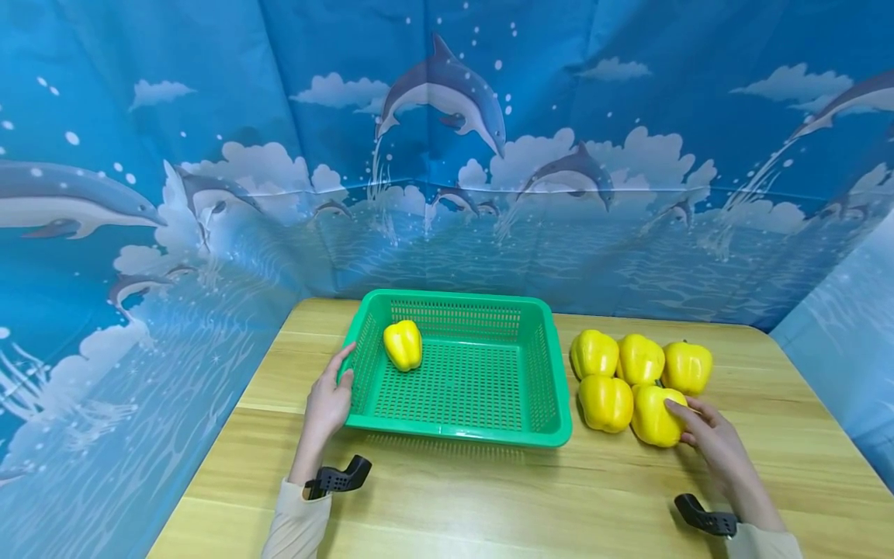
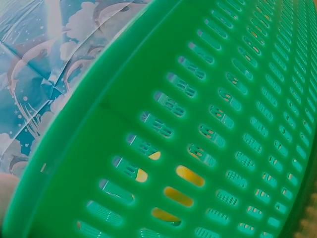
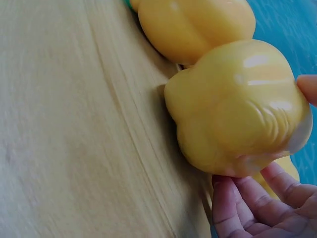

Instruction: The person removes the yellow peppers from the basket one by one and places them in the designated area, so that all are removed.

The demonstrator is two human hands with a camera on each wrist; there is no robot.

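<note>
A yellow bell pepper [image 1: 657,417] at the front of a group is gripped by my right hand [image 1: 714,441]. In the right wrist view the thumb is on one side of this pepper [image 3: 237,109], with the fingertips [image 3: 225,198] against another. At the left of the green plastic basket [image 1: 489,437], my left hand [image 1: 328,400] touches the rim with its index finger straight and thumb near. Most of that hand is out of the left wrist view, where the slotted basket wall [image 2: 143,99] fills the picture. Another yellow bell pepper [image 1: 403,345] lies inside the basket, toward its left.
Several more yellow bell peppers [image 1: 606,404] stand close together right of the basket, beside the gripped one. The wooden table [image 1: 503,505] meets a blue dolphin-print curtain [image 1: 447,248] along its back edge. Black wrist mounts [image 1: 342,477] are on both arms.
</note>
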